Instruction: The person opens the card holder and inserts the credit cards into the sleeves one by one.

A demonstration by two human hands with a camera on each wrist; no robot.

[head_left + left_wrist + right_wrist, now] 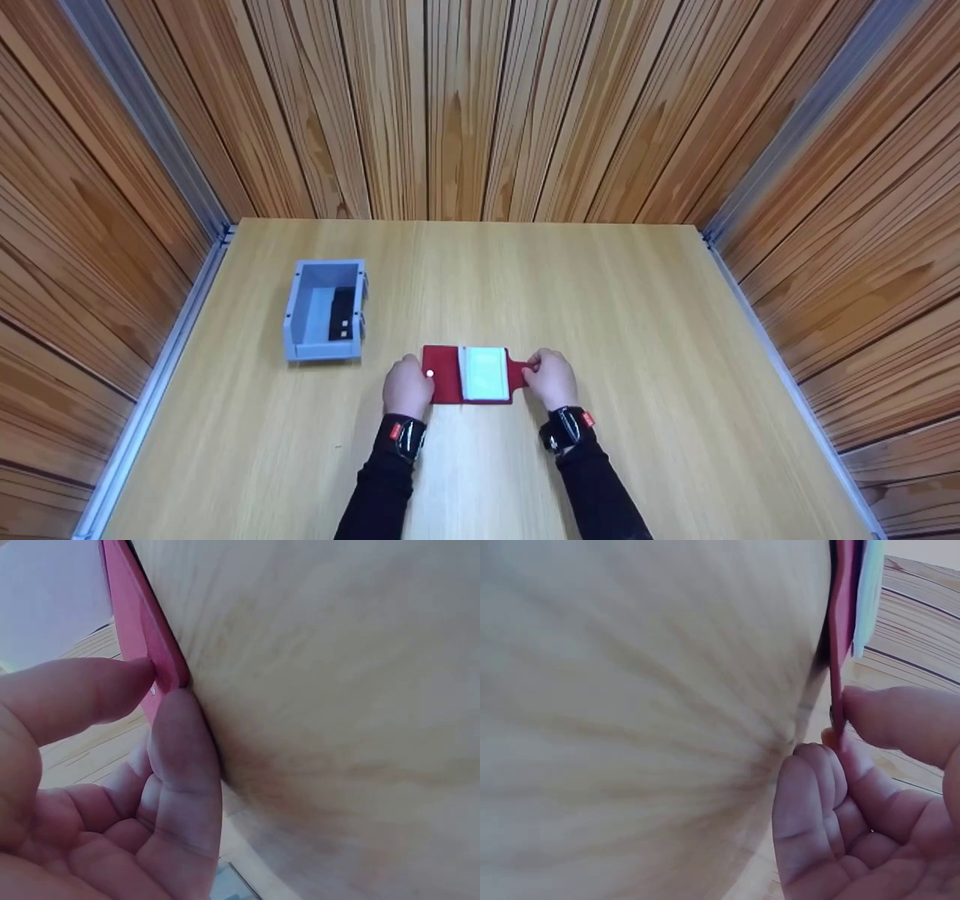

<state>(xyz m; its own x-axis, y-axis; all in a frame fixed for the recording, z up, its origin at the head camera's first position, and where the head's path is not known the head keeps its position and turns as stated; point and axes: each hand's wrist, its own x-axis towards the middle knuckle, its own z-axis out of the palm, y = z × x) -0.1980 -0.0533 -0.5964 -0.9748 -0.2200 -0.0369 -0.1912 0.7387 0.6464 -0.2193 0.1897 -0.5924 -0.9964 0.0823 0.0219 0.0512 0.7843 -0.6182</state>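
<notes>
A red card holder (448, 379) lies unfolded on the table, with pale translucent card sleeves (486, 373) over its right half. My left hand (408, 386) pinches the left edge of the cover, near a small white round spot that looks like a snap. In the left wrist view, thumb and forefinger meet at the corner of the red cover (139, 615). On the other side, my right hand (553, 379) pinches the narrow strap (517, 374) between thumb and finger. The right wrist view shows a dark round stud by the strap's end, partly hidden by the fingertips.
A blue-grey bin (324, 351) stands on the table (615, 300) to the left, behind my left hand. Inside it lies a black flat item (341, 309) with two small white squares. Wood-panelled walls enclose the back and both sides.
</notes>
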